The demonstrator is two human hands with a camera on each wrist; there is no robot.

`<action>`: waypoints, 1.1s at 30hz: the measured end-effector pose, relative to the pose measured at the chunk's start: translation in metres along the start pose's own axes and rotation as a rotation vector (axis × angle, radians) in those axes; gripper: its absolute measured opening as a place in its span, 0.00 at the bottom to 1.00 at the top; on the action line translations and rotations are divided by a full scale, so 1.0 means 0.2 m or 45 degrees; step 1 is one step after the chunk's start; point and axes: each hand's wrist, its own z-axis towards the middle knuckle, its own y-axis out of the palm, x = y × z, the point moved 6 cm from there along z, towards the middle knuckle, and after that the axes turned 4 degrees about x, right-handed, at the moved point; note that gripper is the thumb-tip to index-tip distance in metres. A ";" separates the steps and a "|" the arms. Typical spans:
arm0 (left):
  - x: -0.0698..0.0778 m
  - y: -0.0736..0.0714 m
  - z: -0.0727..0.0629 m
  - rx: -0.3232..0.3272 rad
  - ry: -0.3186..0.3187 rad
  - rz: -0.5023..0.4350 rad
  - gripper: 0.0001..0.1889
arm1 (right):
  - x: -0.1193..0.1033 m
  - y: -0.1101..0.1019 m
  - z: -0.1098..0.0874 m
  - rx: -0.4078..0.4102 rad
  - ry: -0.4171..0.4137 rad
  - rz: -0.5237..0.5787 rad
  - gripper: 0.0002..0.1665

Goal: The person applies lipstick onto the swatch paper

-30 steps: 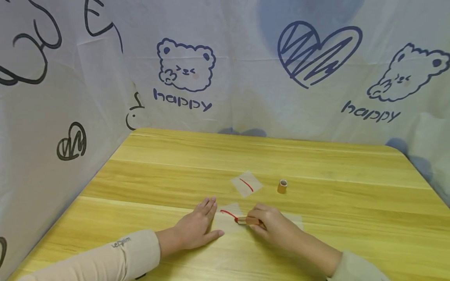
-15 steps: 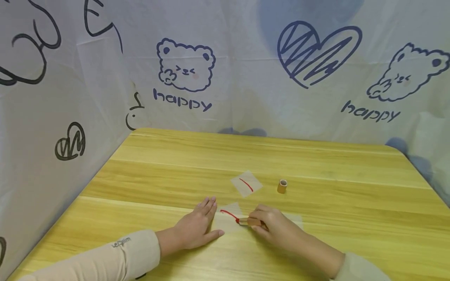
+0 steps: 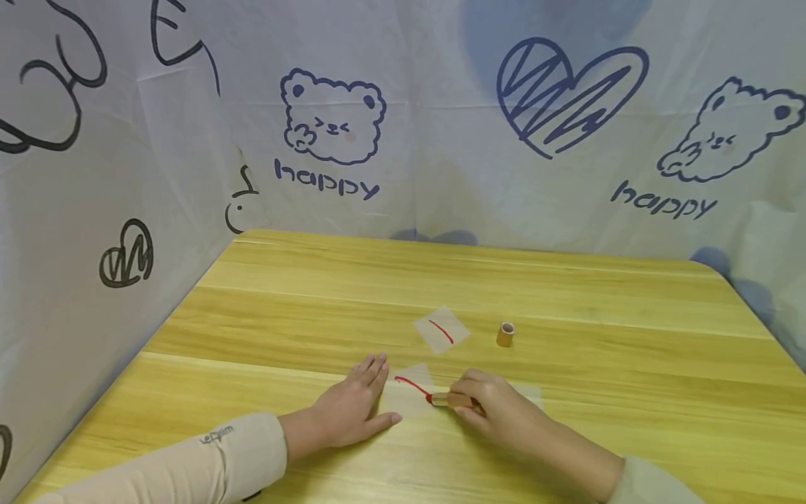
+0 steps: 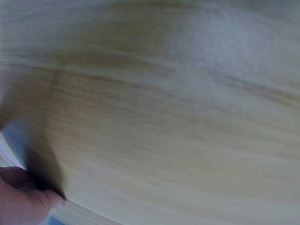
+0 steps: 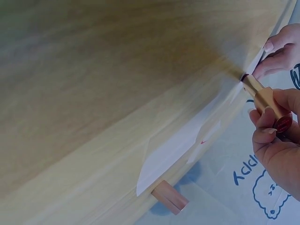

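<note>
My right hand (image 3: 504,406) pinches a gold lipstick (image 3: 446,400) between thumb and fingers; in the right wrist view the lipstick (image 5: 262,96) slants, its dark tip toward the table. Its red tip touches a thin white paper square (image 3: 406,402), at the lower end of a curved red line. My left hand (image 3: 349,409) lies flat on the table, its fingers and thumb at the left edge of that square. Part of the left hand (image 4: 23,199) shows in the left wrist view's lower corner. A gold lipstick cap (image 3: 505,335) stands upright behind my right hand, hollow end up.
A second paper square (image 3: 434,341) with a red stroke lies farther back, left of the cap. Partly hidden behind my right hand is another pale paper (image 3: 529,394). The wood-grain table (image 3: 302,280) meets drawn-on white cloth (image 3: 428,154) at the back and left.
My right hand has shifted slightly right and toward me with the lipstick, and the red line has grown a little longer. The left hand has stayed in place.
</note>
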 end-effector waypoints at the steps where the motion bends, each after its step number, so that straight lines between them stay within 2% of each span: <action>1: 0.00 0.00 0.00 0.000 0.000 0.002 0.42 | 0.00 0.00 0.00 -0.006 0.004 0.003 0.04; 7: 0.00 0.00 0.00 0.002 0.001 0.009 0.42 | 0.00 -0.01 -0.01 -0.025 0.005 0.017 0.02; 16: 0.00 0.00 0.00 0.001 0.000 0.001 0.42 | -0.01 -0.02 -0.01 -0.032 0.005 0.018 0.05; 22: 0.00 0.00 0.00 -0.003 -0.006 -0.012 0.42 | -0.01 -0.02 -0.02 -0.055 0.023 0.011 0.02; 29: 0.00 0.00 0.01 -0.002 -0.001 0.006 0.42 | 0.00 -0.04 -0.01 -0.083 0.086 0.026 0.05; 33: -0.01 0.01 0.01 -0.009 -0.007 0.019 0.42 | 0.03 -0.06 0.00 -0.027 0.137 0.078 0.07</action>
